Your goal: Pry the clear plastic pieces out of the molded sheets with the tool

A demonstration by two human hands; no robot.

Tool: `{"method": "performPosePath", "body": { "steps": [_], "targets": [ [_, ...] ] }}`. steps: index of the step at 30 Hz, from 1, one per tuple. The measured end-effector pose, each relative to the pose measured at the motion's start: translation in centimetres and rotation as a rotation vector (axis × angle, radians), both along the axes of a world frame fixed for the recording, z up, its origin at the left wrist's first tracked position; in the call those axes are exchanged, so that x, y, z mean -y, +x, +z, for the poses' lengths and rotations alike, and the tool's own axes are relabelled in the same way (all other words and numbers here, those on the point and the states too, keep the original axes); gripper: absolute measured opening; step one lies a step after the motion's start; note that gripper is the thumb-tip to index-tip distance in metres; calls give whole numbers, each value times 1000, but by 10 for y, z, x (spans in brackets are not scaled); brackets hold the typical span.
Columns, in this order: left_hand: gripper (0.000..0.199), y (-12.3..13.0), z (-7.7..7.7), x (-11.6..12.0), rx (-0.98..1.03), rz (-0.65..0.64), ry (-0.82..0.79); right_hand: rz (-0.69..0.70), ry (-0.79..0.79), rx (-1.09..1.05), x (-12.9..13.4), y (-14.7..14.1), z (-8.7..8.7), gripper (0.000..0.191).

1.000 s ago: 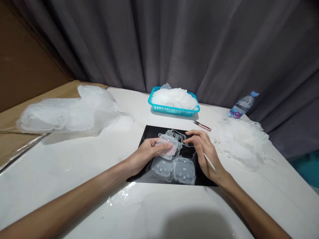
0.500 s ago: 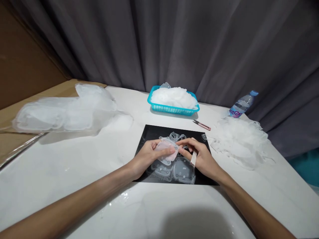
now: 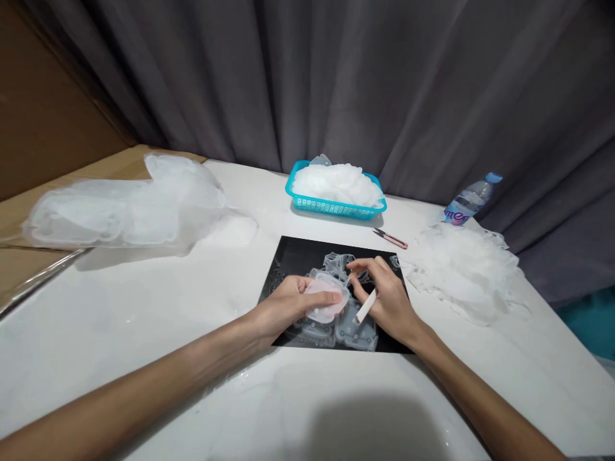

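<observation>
My left hand is closed on a thin, translucent plastic piece, with the thumb pressed flat across its face. Just right of it, my right hand keeps a slim white stick-like tool tucked in its palm, the end pointing down and left. The right thumb and forefinger curl close to the piece's edge; whether they pinch a thin strip there is too small to tell. Beneath both hands is a black mat. Several similar translucent pieces lie on its near part, and clear trimmings lie behind the held piece.
A blue basket of white pieces stands at the back. Thread snips lie right of it, near a water bottle and a heap of white trimmings. Bagged translucent pieces spread at left, by cardboard.
The held piece has turned in my left hand. My right fingertips have drawn slightly away from it and curled, and the white tool has swung further down and left.
</observation>
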State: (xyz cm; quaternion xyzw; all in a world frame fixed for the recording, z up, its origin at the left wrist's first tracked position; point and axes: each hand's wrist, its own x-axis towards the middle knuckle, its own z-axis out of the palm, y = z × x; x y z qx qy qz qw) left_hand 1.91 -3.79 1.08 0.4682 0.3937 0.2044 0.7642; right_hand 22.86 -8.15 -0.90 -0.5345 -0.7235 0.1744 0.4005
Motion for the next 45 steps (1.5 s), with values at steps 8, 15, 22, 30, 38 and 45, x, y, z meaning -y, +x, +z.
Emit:
{"method": "performPosePath", "body": {
  "steps": [8, 15, 22, 30, 38, 45],
  "targets": [
    [30, -10, 5, -15, -38, -124, 2, 193, -167, 8, -5, 13, 13, 13],
    [39, -8, -5, -20, -98, -135, 217, 244, -309, -97, 0, 14, 25, 16],
    [40, -11, 0, -22, -87, -169, 201, 205, -324, -52, -2, 20, 23, 11],
    [40, -10, 4, -15, -253, -274, 636, 100, -277, -124, -5, 9, 18, 20],
    [41, -12, 3, -5, -340, -360, 923, 209, -395, -219, -4, 6, 23, 10],
    [32, -2, 0, 18, -302, -472, 1740, 76, -373, -70, -3, 5, 19, 16]
  ]
}}
